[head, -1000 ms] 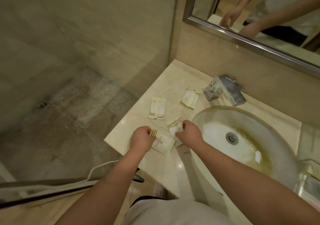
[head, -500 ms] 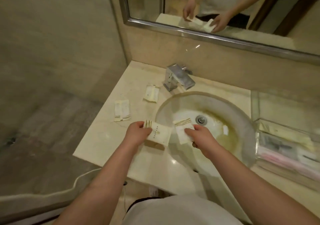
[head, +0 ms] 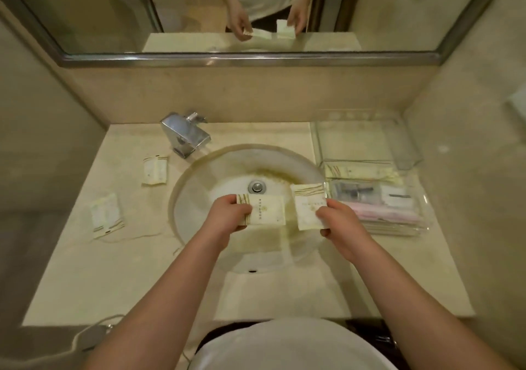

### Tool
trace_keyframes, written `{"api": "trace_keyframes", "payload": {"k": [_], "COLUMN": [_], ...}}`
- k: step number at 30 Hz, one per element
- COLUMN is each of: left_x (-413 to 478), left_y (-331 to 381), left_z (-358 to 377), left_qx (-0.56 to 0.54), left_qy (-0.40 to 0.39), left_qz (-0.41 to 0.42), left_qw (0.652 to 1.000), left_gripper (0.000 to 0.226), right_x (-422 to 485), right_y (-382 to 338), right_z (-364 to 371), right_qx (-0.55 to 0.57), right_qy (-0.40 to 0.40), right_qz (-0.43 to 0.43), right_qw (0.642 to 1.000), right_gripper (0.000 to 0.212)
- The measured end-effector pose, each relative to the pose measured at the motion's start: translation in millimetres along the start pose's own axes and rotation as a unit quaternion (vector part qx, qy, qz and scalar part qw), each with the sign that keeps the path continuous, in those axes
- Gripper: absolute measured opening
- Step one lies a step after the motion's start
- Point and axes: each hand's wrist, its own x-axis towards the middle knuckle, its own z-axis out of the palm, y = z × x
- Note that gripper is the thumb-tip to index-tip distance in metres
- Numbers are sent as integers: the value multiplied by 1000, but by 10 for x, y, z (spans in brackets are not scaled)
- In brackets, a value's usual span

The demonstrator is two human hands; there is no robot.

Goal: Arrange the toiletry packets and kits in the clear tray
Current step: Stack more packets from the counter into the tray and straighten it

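Observation:
My left hand (head: 227, 213) grips a white packet with gold stripes (head: 267, 209) above the sink basin. My right hand (head: 338, 218) grips a second white packet (head: 308, 206), held just left of the clear tray (head: 410, 153) on the right side of the counter. The tray holds a long white packet (head: 361, 171), a clear kit with dark items (head: 367, 191) and a pink item (head: 384, 213). Two more white packets lie on the counter to the left: one beside the faucet (head: 155, 170), one nearer the left edge (head: 106, 214).
A round sink (head: 196, 187) with a drain (head: 257, 186) fills the middle of the beige counter (head: 113, 278). A chrome faucet (head: 185, 134) stands at the back left. A mirror (head: 113, 13) hangs above. Walls close in on both sides.
Both hands lifted their packets off the left counter and carried them right, over the sink toward the tray. My view swung right, bringing the tray into sight.

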Motion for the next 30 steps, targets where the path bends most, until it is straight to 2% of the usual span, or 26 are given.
{"api": "trace_keyframes", "payload": {"k": [8,16,23,26,30], "left_x": [31,99,245,325,393], "left_y": [194,334,415,430,487], "left_z": [699,1186,1475,1568,1706], "left_qx": [3,20,16,14,-1], "left_qy": [-48,-78,-99,-97,-81], "left_qz": [-5,-3,2,0,-11], "left_qw": [999,997,995,995,997], "left_gripper": [25,19,15,19,13], "right_x": [-30,-13,65,109,203], "right_y": [-3,78,179,175,140], "right_z": [-737,-1265,-1689,-1771,-1803], "right_qx": [59,117,141,121,94], "right_qy": [28,46,153,163,161], "right_qz": [-17,-29,-17,-20,-31], "right_qw": [998,992,978,979,982], "right_gripper": [41,50,39,33,34]}}
